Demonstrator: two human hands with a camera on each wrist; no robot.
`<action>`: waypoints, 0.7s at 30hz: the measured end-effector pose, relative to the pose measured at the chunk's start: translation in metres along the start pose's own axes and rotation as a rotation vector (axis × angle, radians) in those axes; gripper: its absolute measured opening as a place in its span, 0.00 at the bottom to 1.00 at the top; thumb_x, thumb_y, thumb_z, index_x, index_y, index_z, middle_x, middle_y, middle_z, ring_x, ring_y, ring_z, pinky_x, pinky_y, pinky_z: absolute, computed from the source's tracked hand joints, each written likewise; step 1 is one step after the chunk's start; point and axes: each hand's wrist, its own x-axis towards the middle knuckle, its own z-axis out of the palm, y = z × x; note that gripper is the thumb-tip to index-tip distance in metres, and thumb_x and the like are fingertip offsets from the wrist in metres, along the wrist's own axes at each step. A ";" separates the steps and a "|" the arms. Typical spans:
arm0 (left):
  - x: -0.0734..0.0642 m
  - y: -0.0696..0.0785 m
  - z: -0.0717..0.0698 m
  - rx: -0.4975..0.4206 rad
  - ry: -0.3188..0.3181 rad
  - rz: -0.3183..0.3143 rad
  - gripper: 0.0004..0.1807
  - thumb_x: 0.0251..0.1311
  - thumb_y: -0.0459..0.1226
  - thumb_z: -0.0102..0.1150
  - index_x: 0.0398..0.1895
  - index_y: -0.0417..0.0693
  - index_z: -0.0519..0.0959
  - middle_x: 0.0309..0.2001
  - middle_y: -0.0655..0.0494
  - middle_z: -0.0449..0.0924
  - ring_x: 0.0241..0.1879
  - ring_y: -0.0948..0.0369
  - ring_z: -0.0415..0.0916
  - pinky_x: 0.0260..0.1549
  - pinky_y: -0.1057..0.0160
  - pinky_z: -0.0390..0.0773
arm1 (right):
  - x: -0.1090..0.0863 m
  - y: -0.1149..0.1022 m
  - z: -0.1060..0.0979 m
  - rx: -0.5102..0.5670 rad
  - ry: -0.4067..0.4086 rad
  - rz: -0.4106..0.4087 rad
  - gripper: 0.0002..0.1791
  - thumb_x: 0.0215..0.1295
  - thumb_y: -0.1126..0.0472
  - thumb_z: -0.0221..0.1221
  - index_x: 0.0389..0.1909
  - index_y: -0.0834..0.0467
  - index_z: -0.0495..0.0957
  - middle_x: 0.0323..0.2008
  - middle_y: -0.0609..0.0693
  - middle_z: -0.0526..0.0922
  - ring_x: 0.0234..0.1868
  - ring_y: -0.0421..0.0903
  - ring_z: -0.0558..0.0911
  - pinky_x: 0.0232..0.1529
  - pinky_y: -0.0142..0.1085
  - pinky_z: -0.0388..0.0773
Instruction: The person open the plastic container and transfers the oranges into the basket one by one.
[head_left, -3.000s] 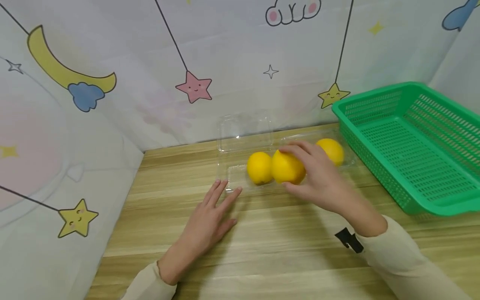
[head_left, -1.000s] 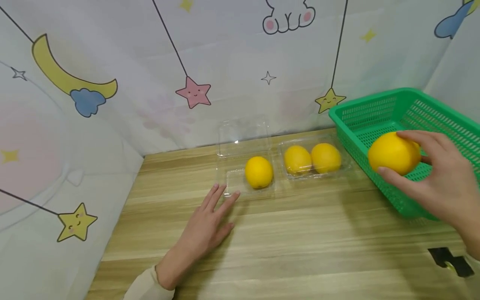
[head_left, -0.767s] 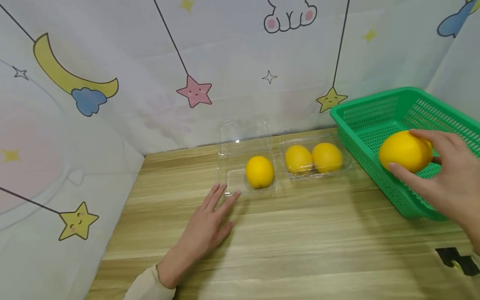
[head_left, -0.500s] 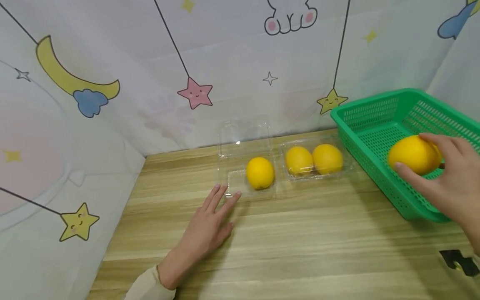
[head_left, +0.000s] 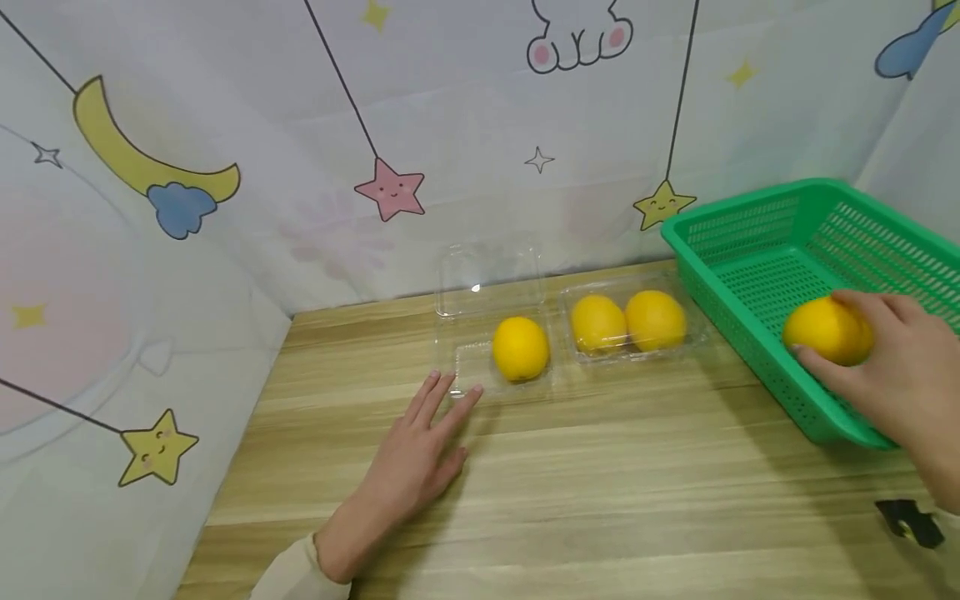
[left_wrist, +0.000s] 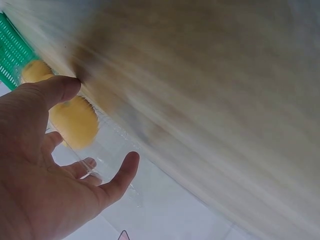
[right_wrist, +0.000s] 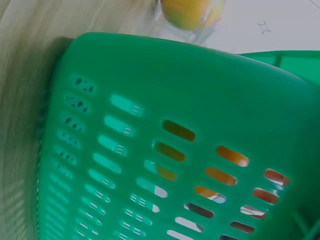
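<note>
In the head view my right hand (head_left: 903, 375) grips an orange (head_left: 828, 329) low inside the green basket (head_left: 738, 317), thumb on its near side and fingers over the top. The basket wall (right_wrist: 165, 85) covers most of this hand in the right wrist view; orange colour shows through its slots. My left hand (head_left: 405, 462) lies on the table with fingers loosely spread, fingertips at the front left corner of an open clear plastic clamshell box (head_left: 472, 362). One orange (head_left: 521, 348) sits in the box's right side. In the left wrist view the left hand (left_wrist: 60, 175) holds nothing.
Right of the open box, a second clear plastic box (head_left: 637, 354) holds two oranges (head_left: 597, 323). The basket stands close to its right side. A patterned cloth wall (head_left: 300, 167) borders the wooden table (head_left: 585, 500) at the back and left.
My right hand has taken an orange from between the other oranges, carried it right over the basket, then lowered it inside. The left hand stays at the box corner.
</note>
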 end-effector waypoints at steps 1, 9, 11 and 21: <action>0.000 0.000 0.000 -0.002 0.000 -0.002 0.44 0.62 0.39 0.73 0.82 0.58 0.66 0.80 0.38 0.60 0.82 0.40 0.54 0.57 0.33 0.80 | 0.000 0.001 0.001 -0.019 -0.019 0.006 0.37 0.67 0.53 0.66 0.68 0.70 0.67 0.61 0.82 0.66 0.55 0.82 0.68 0.48 0.74 0.67; -0.001 0.002 0.000 -0.006 0.003 -0.005 0.46 0.61 0.38 0.74 0.83 0.59 0.64 0.82 0.40 0.57 0.82 0.41 0.53 0.59 0.32 0.79 | 0.004 0.008 -0.001 -0.104 -0.167 0.021 0.36 0.67 0.53 0.67 0.67 0.69 0.67 0.57 0.81 0.67 0.44 0.78 0.74 0.36 0.66 0.71; -0.001 0.002 0.000 -0.009 0.004 -0.003 0.46 0.61 0.38 0.74 0.83 0.59 0.64 0.82 0.40 0.56 0.82 0.41 0.53 0.60 0.32 0.78 | 0.005 0.009 -0.002 -0.104 -0.189 0.018 0.35 0.67 0.53 0.67 0.66 0.69 0.67 0.56 0.82 0.67 0.43 0.77 0.75 0.35 0.66 0.71; 0.000 0.004 0.002 -0.017 -0.017 -0.012 0.45 0.63 0.39 0.73 0.83 0.59 0.64 0.82 0.38 0.56 0.83 0.41 0.51 0.60 0.32 0.78 | 0.007 0.015 -0.003 -0.149 -0.309 0.005 0.33 0.72 0.52 0.62 0.66 0.70 0.66 0.57 0.81 0.69 0.40 0.75 0.77 0.31 0.64 0.73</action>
